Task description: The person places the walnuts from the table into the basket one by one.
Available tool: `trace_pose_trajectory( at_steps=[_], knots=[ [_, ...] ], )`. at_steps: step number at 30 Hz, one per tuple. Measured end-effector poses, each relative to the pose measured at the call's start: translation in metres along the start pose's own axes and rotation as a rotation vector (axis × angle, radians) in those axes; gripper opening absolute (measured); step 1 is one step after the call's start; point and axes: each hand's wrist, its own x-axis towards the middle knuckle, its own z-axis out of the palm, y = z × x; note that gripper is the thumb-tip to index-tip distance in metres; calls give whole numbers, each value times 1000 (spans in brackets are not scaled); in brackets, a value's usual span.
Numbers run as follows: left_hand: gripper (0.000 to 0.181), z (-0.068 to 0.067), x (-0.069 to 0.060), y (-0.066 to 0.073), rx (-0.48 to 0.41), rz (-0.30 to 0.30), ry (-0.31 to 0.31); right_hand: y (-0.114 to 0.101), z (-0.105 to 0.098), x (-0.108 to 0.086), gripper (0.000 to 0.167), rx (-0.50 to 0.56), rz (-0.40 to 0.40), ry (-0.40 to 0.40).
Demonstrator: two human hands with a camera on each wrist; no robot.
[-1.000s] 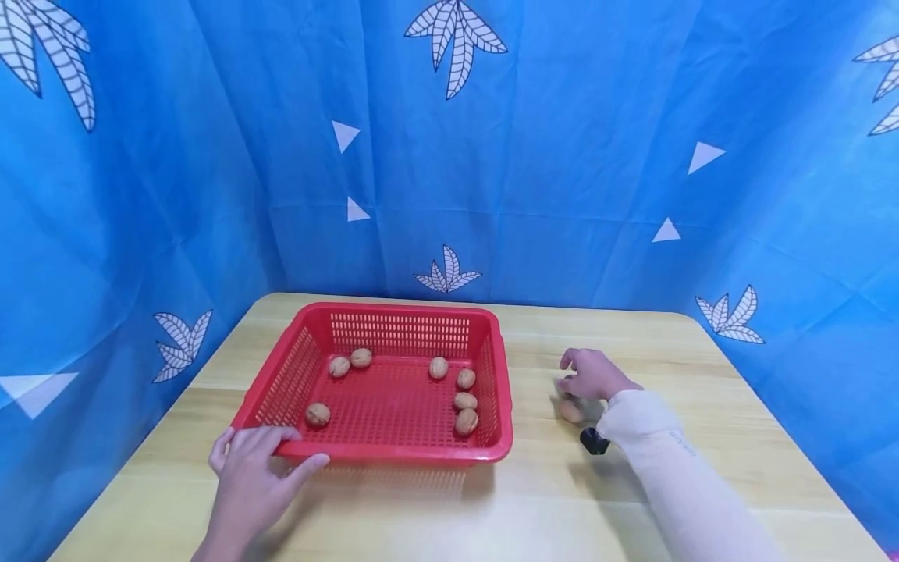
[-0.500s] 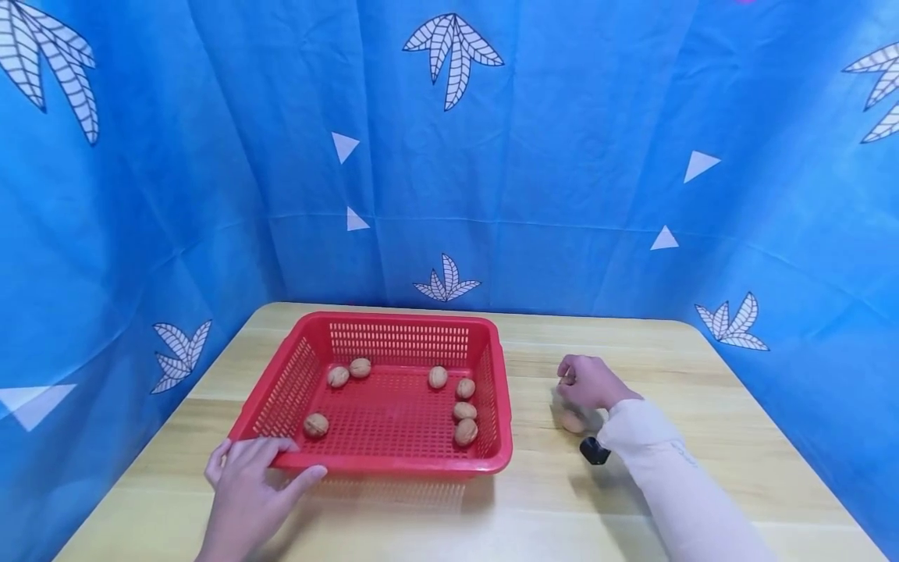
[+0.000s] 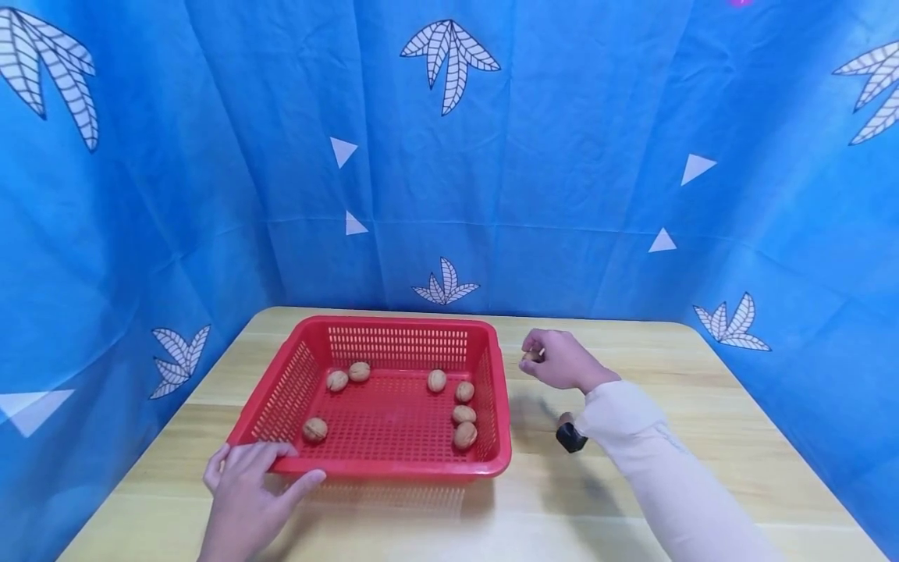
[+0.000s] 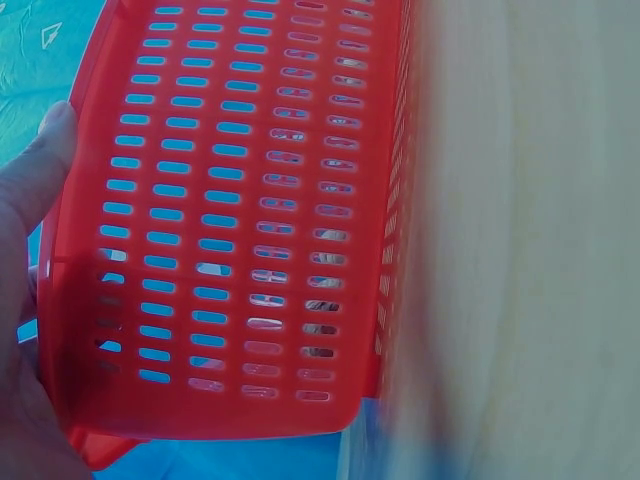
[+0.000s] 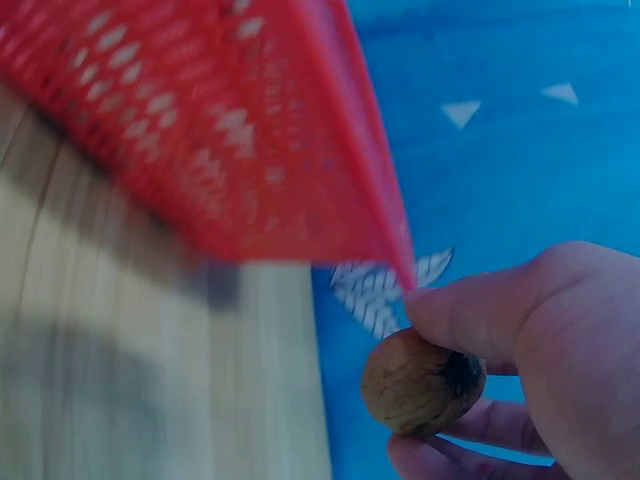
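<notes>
A red plastic basket point(image 3: 393, 468) with slotted walls stands on the table, several walnuts point(image 3: 464, 435) lying on its floor, mostly toward the right side. At its front left corner, my left hand point(image 3: 247, 493) grips the rim, thumb on the outer side and fingers over the edge. My right hand point(image 3: 565, 361) is raised above the table just right of the basket. Between thumb and fingers it pinches a walnut point(image 5: 422, 382), which has a dark patch on its shell. On the table below the right wrist lies another walnut point(image 3: 566, 419), mostly hidden.
The pale wooden table point(image 3: 667, 367) is bordered by a blue patterned cloth point(image 3: 562, 156) at the back and both sides. A black wrist camera point(image 3: 571, 435) hangs under the right wrist. The basket's right wall point(image 5: 300, 200) rises close to the right hand.
My right hand has picked up a walnut from the table and moved left and up toward the basket. The left hand keeps its place on the rim. The head view has tilted slightly upward.
</notes>
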Motion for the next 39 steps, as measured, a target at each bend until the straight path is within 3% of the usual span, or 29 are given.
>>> trace_pose_trajectory(
  at_steps=[6,14,22,32,39],
  knots=[
    [51,-1,0,0,-6,7,4,-29,2,10,15,37,-4,-12],
    [51,2,-4,0,-11,0,-7,-56,13,17,18,3,-45,-34],
    [52,0,1,0,-10,17,11,-80,21,28,22,-3,-71,-51],
    [52,-1,1,-2,-23,32,29,-89,24,31,33,-28,-39,-88],
    [52,1,0,-3,-29,36,16,-75,17,23,35,-25,-3,-87]
  ],
)
